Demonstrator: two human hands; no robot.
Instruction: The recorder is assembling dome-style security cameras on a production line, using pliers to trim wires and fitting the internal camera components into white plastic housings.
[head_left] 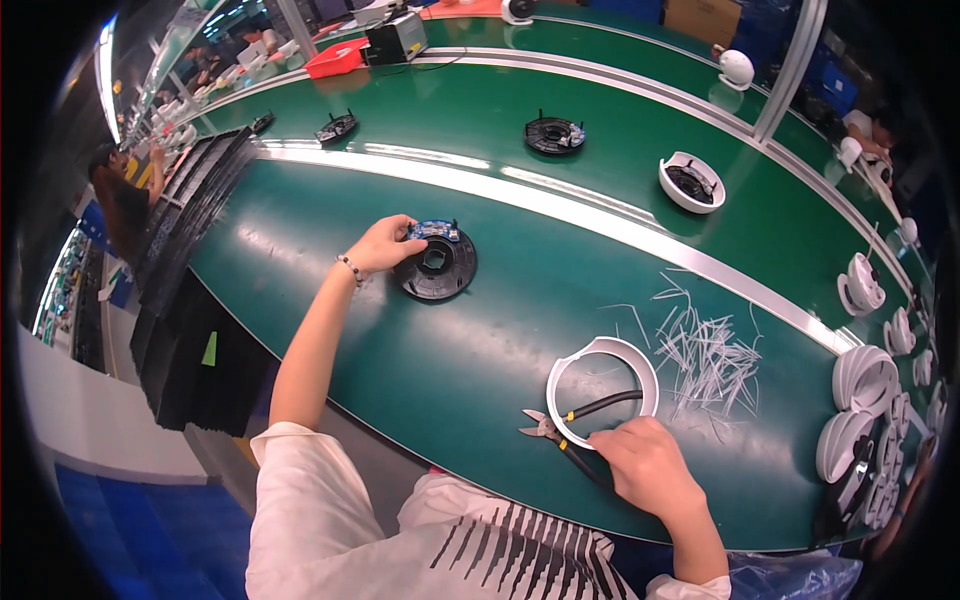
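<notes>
On the green tabletop (490, 370), your left hand (382, 246) has its grip clamped on the black disc (457, 272), thumb and fingers at the blue circuit board (436, 230), left of the middle and toward the far edge. Over by the near edge, your right hand (650, 465) pinches the white ring (648, 375) at its near rim, grip together on it! Cutters (546, 424) lie partly beneath the ring, jaws apart; white strips (705, 355) scatter beside it toward the far edge.
</notes>
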